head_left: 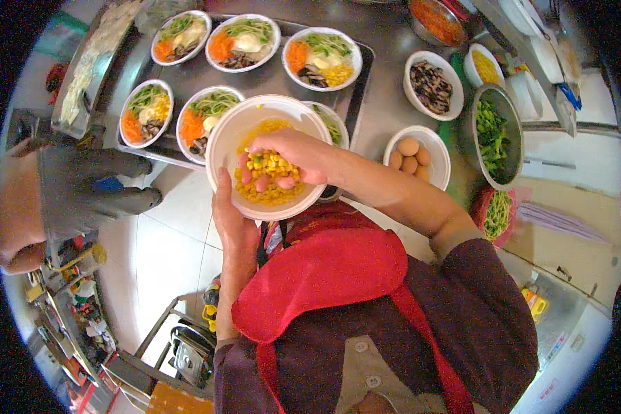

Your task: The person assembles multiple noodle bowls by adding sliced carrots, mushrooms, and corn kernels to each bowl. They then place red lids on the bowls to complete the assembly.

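Observation:
My left hand (233, 219) grips the near left rim of a white bowl (222, 141), holding it up in front of me. Inside the bowl lie loose yellow corn kernels (263, 196). My right hand (298, 153) reaches into it from the right, its fingers curled up around a handful of corn. Just beyond the bowl, white bowls of portioned food, such as this one (321, 58), stand on a dark metal tray (368, 69). They hold carrot shreds, green sprouts, dark mushroom slices and a pale creamy dollop; some also have corn. The held bowl partly covers two of them.
On the steel counter (386, 90) at right are a bowl of sliced mushrooms (431, 84), a bowl of eggs (410, 157), a metal bowl of leafy greens (491, 138) and a red basket of sprouts (497, 214). Another person (83, 193) stands at the left.

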Demonstrator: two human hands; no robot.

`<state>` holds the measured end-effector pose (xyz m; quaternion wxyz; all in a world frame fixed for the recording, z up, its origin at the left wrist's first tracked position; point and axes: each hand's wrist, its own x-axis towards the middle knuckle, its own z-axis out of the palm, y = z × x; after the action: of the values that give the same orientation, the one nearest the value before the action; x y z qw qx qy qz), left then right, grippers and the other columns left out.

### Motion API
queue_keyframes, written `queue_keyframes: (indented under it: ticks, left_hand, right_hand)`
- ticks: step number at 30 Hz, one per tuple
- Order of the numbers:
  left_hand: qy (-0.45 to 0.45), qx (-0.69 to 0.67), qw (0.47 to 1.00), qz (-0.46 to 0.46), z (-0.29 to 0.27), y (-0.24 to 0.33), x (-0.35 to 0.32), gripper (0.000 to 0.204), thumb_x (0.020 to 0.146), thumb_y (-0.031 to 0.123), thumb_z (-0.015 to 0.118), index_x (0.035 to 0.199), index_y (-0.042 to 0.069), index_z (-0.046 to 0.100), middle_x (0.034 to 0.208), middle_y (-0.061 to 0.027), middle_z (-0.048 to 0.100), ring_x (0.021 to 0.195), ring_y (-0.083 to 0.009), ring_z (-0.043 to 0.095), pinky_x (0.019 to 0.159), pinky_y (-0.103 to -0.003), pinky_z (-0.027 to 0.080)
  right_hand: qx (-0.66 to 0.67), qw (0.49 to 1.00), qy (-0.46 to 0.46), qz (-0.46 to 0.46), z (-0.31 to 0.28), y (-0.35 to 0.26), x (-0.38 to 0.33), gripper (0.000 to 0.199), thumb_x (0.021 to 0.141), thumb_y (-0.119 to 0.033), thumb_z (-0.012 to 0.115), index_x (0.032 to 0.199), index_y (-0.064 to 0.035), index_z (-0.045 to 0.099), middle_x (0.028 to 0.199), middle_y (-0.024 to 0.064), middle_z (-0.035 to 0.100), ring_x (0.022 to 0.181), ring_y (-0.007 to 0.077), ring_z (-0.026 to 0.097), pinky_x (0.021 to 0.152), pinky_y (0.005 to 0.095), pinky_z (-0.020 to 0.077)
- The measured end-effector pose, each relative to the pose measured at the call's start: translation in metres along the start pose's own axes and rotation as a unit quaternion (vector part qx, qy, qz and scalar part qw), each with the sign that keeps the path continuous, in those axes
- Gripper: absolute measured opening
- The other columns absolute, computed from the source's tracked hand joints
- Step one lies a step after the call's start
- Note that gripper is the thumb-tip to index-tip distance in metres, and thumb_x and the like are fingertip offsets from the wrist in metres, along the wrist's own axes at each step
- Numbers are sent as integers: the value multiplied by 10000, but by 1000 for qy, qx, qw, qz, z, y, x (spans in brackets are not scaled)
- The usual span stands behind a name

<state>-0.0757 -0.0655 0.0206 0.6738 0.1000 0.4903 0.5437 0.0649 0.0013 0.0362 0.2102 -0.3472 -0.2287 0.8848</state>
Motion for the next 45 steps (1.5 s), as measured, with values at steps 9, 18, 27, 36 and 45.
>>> queue_keyframes:
  ticks: [9, 18, 27, 36, 45]
  left_hand:
    - [4, -15, 1000, 13, -17, 10, 14, 439, 917, 277, 411, 1248, -9, 369, 1180, -132, 491, 1081, -225, 488, 907, -352, 389]
    - [10, 6, 1000, 3, -26, 22, 27, 457, 916, 287, 420, 1252, -17, 359, 1199, -141, 483, 1102, -236, 475, 924, -355, 380]
    - [50, -9, 999, 6, -49, 51, 25, 491, 906, 282, 418, 1271, -34, 328, 1202, -167, 478, 1091, -258, 492, 914, -368, 399]
    - [141, 10, 990, 3, -54, 83, 26, 535, 910, 339, 393, 1309, 4, 272, 1245, -181, 431, 1123, -277, 461, 938, -395, 379]
    - [174, 18, 985, -6, -50, 91, 39, 535, 919, 338, 366, 1317, -2, 252, 1258, -191, 412, 1129, -288, 455, 943, -412, 376]
  right_hand:
    - [-132, 987, 79, -54, 23, 8, 20, 347, 860, -311, 510, 607, -84, 443, 517, -22, 360, 370, 45, 270, 328, 202, 164]
    - [-123, 988, 53, -79, 26, -1, 35, 350, 863, -267, 521, 573, -104, 412, 483, -43, 317, 357, 44, 251, 325, 207, 156]
    - [95, 955, 112, -256, -52, -96, 93, 280, 837, -245, 532, 619, -95, 439, 521, 2, 378, 373, 68, 283, 326, 215, 188]
    - [-89, 917, 155, -356, -119, -121, 190, 346, 828, -259, 514, 536, -77, 483, 480, 34, 454, 393, 111, 390, 366, 259, 279]
    - [-371, 823, 244, -354, -132, -120, 188, 294, 829, -258, 539, 655, -38, 627, 661, 28, 607, 641, 88, 548, 646, 233, 434]
